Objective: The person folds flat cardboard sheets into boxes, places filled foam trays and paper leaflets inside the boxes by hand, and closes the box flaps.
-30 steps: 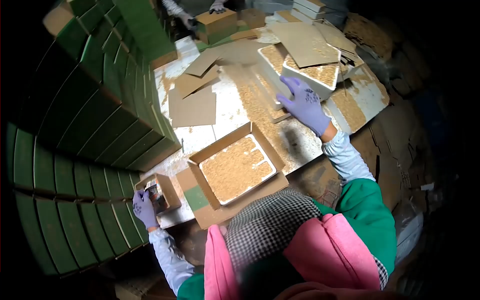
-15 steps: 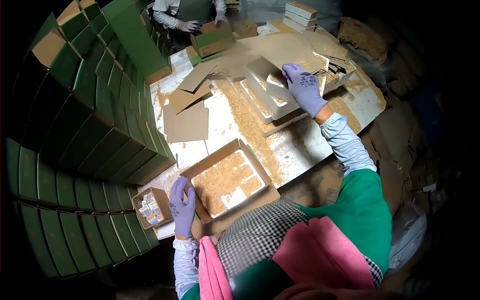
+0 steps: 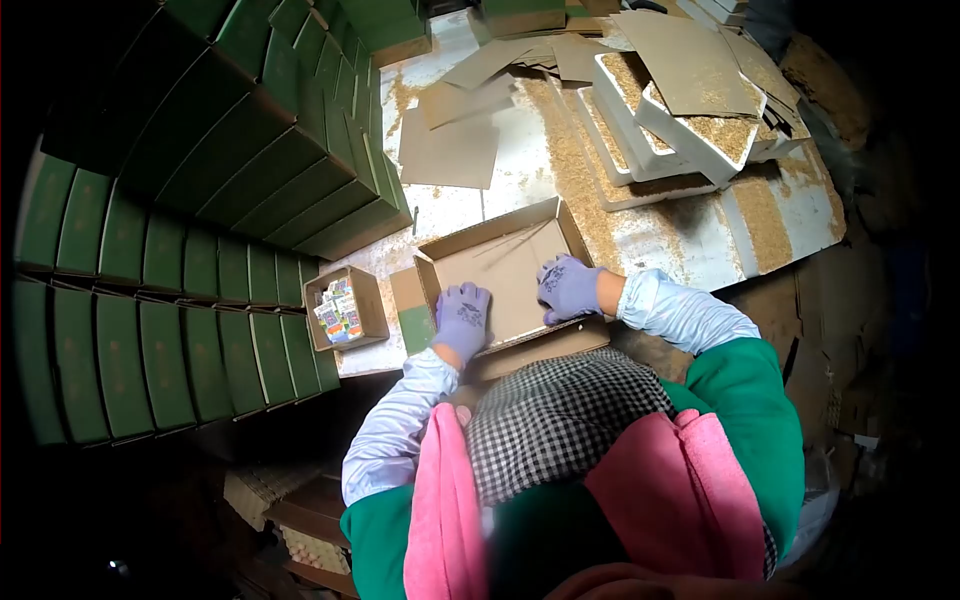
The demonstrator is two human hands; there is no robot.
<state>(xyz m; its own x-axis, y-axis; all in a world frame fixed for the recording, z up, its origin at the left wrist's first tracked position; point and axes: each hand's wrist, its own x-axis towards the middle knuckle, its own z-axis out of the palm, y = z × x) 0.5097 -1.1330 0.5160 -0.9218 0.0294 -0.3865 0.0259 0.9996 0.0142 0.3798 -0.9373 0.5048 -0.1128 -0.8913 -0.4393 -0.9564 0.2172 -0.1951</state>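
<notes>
An open cardboard box [image 3: 577,232] stands at the near edge of the table, with a flat cardboard sheet [image 3: 515,262] lying inside it. The sheet covers what is beneath. My left hand [image 3: 461,318], in a purple glove, rests on the sheet's left part by the box's near left corner, fingers extended. Toward the near right side, my right hand [image 3: 568,288], gloved alike, presses on the sheet with its fingers apart and slightly bent. Neither hand grasps anything visible.
Small printed packets fill a little carton [image 3: 372,305] at the left. Green boxes [image 3: 165,375] are stacked along that side. White foam trays [image 3: 700,150] of brown grains, topped by cardboard sheets [image 3: 685,62], sit at the back right. Loose cardboard [image 3: 450,150] lies behind the box.
A cardboard sheet now covers the grain-filled tray in the box. My right hand has come from the foam trays to the box; my left has moved from its left wall onto the sheet.
</notes>
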